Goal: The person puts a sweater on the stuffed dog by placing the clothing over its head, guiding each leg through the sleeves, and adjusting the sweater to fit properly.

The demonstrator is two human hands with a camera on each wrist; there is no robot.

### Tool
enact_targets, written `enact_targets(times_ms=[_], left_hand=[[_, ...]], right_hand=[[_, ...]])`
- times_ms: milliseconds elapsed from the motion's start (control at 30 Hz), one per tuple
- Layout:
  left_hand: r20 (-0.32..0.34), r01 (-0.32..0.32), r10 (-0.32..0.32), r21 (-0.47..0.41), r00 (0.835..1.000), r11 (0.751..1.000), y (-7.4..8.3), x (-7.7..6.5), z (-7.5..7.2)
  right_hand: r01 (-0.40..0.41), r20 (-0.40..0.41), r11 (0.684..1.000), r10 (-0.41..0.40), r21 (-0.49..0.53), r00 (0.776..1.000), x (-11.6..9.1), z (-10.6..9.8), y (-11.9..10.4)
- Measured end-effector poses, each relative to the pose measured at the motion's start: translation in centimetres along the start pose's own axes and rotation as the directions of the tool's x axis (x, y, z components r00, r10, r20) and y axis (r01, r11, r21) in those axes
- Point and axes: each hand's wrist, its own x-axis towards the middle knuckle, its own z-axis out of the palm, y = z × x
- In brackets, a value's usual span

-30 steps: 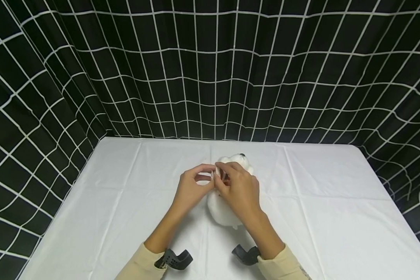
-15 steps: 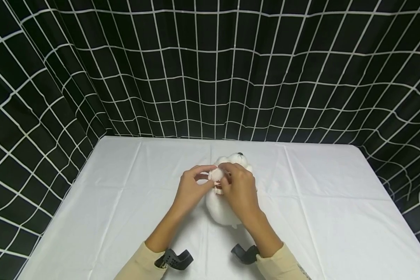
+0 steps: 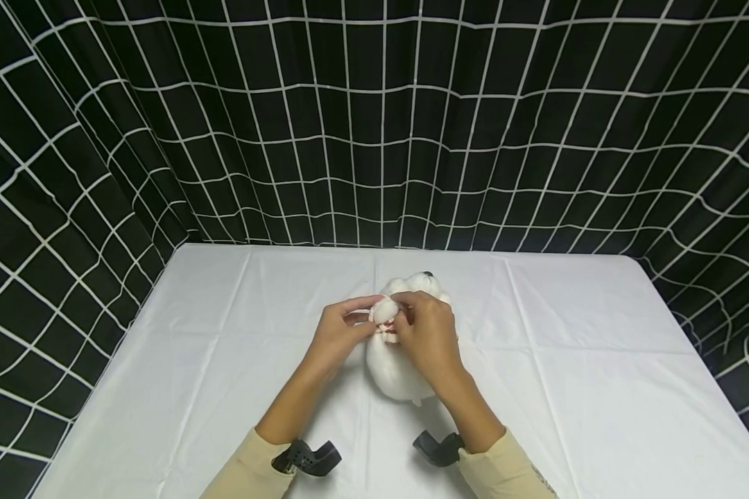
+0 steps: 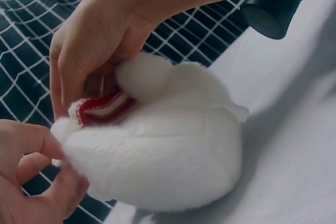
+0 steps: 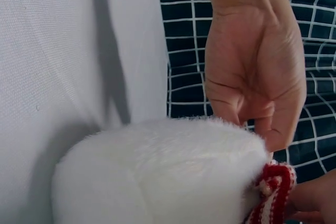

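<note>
A white plush toy (image 3: 396, 374) with a dark nose lies on the table, its head pointing away from me. Around it runs a red-and-white knitted scarf (image 4: 105, 109), partly covered by my hands. At the scarf's left side my left hand (image 3: 340, 329) pinches a small white edge between thumb and fingers; its tips are partly hidden by the fur. My right hand (image 3: 431, 333) reaches over the toy from the other side, fingers curled at the scarf, contact partly hidden. A round white furry part (image 3: 385, 310) of the toy shows between the two hands.
A creased white cloth covers the table (image 3: 599, 388). Black curtains (image 3: 381, 125) with a white grid stand behind it and at both sides. Dark camera mounts (image 3: 315, 459) are strapped to both wrists, over light sleeves (image 3: 505, 471).
My hands have moved slightly apart from where they met over the toy. The round white part and the striped scarf now show between them. The toy stays in nearly the same place.
</note>
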Motion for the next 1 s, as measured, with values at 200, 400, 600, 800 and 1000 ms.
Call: enact_targets(times_ms=[200,400,600,800,1000], left_hand=[[0.028,0.074,-0.072,-0.107,0.997,0.991,-0.4,0.2,-0.1],[0.073,0.098,-0.089,-0.134,0.993,0.986,-0.7,0.3,-0.2],[0.099,0.101,-0.091,-0.101,0.991,0.99,-1.1,0.5,-0.4],[0.124,0.097,-0.09,-0.049,0.988,0.994,-1.9,0.9,-0.6],[0.166,0.017,-0.039,0.133,0.985,0.991,-1.7,1.0,-1.7]], right_hand=[[-0.023,0.017,1.0,0.022,0.021,1.0,0.0,-0.1,0.0],[-0.028,0.036,0.999,0.027,0.017,0.999,0.0,0.2,0.1],[-0.047,0.061,0.999,0.046,0.014,0.997,0.0,0.4,0.4],[-0.044,0.026,0.998,0.042,0.049,0.999,0.0,0.5,0.6],[-0.035,0.079,0.993,0.026,0.113,0.997,0.3,-0.3,0.6]])
